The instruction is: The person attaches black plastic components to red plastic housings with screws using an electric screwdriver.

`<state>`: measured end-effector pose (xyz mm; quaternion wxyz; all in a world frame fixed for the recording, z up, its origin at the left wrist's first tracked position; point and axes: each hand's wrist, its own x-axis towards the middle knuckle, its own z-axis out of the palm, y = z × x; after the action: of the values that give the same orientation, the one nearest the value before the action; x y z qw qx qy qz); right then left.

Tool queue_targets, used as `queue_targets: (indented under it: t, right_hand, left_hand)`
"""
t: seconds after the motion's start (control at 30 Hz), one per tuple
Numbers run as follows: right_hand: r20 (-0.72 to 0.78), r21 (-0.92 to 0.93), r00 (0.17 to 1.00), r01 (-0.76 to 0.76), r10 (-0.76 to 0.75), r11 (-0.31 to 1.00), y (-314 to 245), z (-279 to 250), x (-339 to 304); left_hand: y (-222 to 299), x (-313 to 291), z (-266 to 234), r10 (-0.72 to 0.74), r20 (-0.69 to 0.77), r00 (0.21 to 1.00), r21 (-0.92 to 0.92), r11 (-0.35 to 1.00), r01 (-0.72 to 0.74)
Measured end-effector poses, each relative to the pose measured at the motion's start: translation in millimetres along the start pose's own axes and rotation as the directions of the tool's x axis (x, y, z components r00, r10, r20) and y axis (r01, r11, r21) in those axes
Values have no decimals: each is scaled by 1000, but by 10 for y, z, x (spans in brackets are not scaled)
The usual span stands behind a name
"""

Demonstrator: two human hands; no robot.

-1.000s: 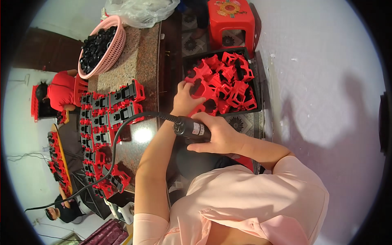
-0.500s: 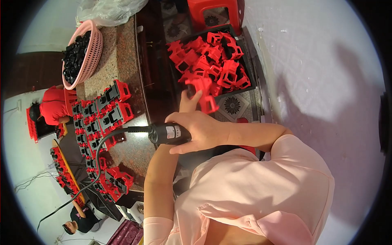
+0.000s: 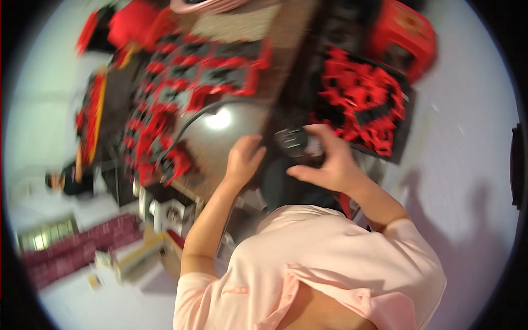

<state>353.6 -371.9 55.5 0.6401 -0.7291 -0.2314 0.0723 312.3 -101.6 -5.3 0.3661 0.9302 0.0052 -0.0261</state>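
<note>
My right hand grips a black corded electric screwdriver, thumb on one side and fingers on the other. Its black cable arcs leftward over the table. My left hand is over the table's near edge, thumb apart from its bent fingers, and nothing shows between them. Motion blur softens its fingertips. Past the right hand, a black crate holds a heap of red plastic frames. To the left, rows of red frames fitted with dark grey plates cover the polished stone table.
A red plastic stool stands beyond the crate, near the pale wall. A pink basket shows at the top edge. Far left, a person in black is beside another table with red parts; a person in red is farther up.
My left hand has drawn back from beside the crate to the table edge; the red frame at its fingers is gone from it. The view has swung, and my hands are now apart.
</note>
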Motion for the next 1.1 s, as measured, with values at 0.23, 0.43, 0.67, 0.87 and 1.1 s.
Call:
queue_targets:
  t: [0.23, 0.43, 0.67, 0.87, 1.1]
  right_hand:
    - [-64, 390, 997, -21, 49, 921, 4, 297, 183]
    - [-24, 575, 996, 89, -91, 813, -187, 367, 197]
    - [-8, 237, 991, 129, -130, 963, -248, 92, 218]
    - [-98, 131, 994, -32, 45, 991, 34, -192, 85]
    - [-230, 30, 963, -134, 138, 990, 331, -311, -180]
  left_hand:
    - [-671, -391, -1299, 202, -653, 730, 558, 781, 282]
    - [-1364, -364, -1664, -648, -603, 466, 253, 398, 882]
    - [-316, -630, -1391, -319, -18, 948, -217, 927, 307]
    - [525, 109, -287, -173, 440, 881, -432, 820, 376]
    - [156, 1430, 1517, 364, 162, 917, -350, 890, -292]
